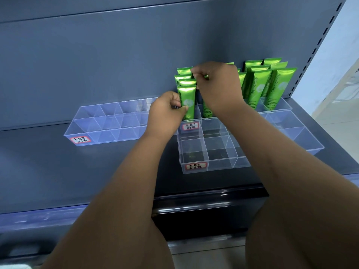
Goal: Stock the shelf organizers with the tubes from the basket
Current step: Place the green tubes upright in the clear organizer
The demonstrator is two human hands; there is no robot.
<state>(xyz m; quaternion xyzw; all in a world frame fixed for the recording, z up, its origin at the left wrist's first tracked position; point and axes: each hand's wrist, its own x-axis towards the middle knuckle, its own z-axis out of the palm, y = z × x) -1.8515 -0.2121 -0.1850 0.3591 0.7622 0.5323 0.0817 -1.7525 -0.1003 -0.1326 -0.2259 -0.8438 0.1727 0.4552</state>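
Observation:
Several green Chamomile tubes (258, 84) stand upright in the back compartments of a clear stepped organizer (194, 150) on the grey shelf. My left hand (165, 113) pinches the front-left tube (187, 101) near its lower half. My right hand (217, 84) reaches over the middle of the row, its fingertips pinching the top of a tube (204, 77) that is mostly hidden behind the hand. The organizer's front rows hold nothing. The basket is out of view.
A second clear divided organizer (101, 123) with a red-edged label lies to the left. The grey shelf back panel (116, 55) rises close behind the tubes. A perforated upright (318, 45) bounds the right side. A dark glossy ledge (209, 206) sits below the shelf edge.

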